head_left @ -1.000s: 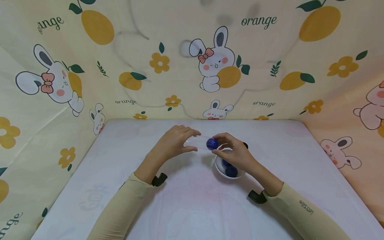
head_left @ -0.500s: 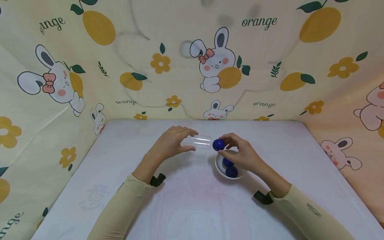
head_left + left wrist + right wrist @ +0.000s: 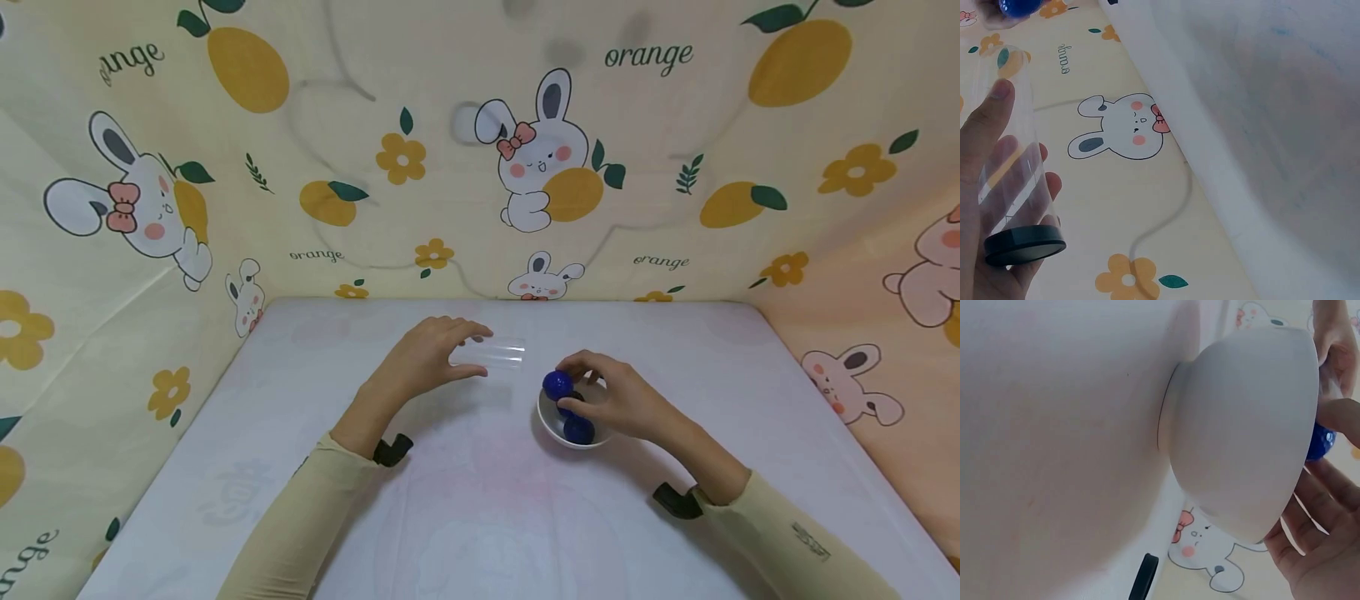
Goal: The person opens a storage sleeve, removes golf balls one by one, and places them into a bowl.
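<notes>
A clear plastic tube (image 3: 507,353) lies sideways in my left hand (image 3: 429,357), gripped between thumb and fingers above the table. Its closed end has a black cap (image 3: 1025,244), seen in the left wrist view near my palm; the other end is open and points right. My right hand (image 3: 626,398) pinches a shiny blue ball (image 3: 557,385) at the left rim of a white bowl (image 3: 551,427). Two more blue balls (image 3: 578,430) sit inside that bowl, one of them partly behind my right thumb.
A white-covered table (image 3: 480,517) spreads under both arms. Behind it stands a patterned cloth wall (image 3: 450,108) with rabbits and oranges. In the right wrist view a black strip-like object (image 3: 1144,577) lies on the table beyond the bowl.
My right hand has drawn the blue ball out of the tube's open end and moved right and down to the bowl. The left hand and tube have shifted slightly left.
</notes>
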Tool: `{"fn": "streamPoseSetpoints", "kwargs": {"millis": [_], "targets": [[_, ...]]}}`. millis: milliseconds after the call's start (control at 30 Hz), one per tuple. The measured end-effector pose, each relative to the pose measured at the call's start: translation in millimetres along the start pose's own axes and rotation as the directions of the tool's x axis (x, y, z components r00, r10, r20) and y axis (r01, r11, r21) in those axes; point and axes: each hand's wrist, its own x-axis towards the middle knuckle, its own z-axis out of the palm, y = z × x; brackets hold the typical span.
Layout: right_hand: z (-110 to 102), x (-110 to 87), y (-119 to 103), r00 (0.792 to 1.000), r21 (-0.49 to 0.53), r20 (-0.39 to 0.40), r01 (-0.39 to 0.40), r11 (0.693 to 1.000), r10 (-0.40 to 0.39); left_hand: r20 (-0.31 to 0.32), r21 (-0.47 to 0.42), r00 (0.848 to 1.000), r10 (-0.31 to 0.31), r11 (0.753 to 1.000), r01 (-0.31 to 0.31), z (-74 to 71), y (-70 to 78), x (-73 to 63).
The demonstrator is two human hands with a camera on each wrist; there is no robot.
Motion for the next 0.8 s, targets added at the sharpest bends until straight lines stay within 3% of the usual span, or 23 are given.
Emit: {"fn": "streamPoseSetpoints", "kwargs": {"millis": [367,800], "targets": [[0.7,-4.3,4.4,0.996,-0.053,0.060,0.069,0.996,-0.066,0.010,-0.020,1.000,0.000,1.000,0.000,2.2,-2.7,-0.5],[0.6,-4.9,4.6,0.994,-0.037,0.084,0.076,0.996,-0.072,0.031,-0.011,0.999,-0.021,1.000,0.021,4.2,-2.6,-0.4]]}}
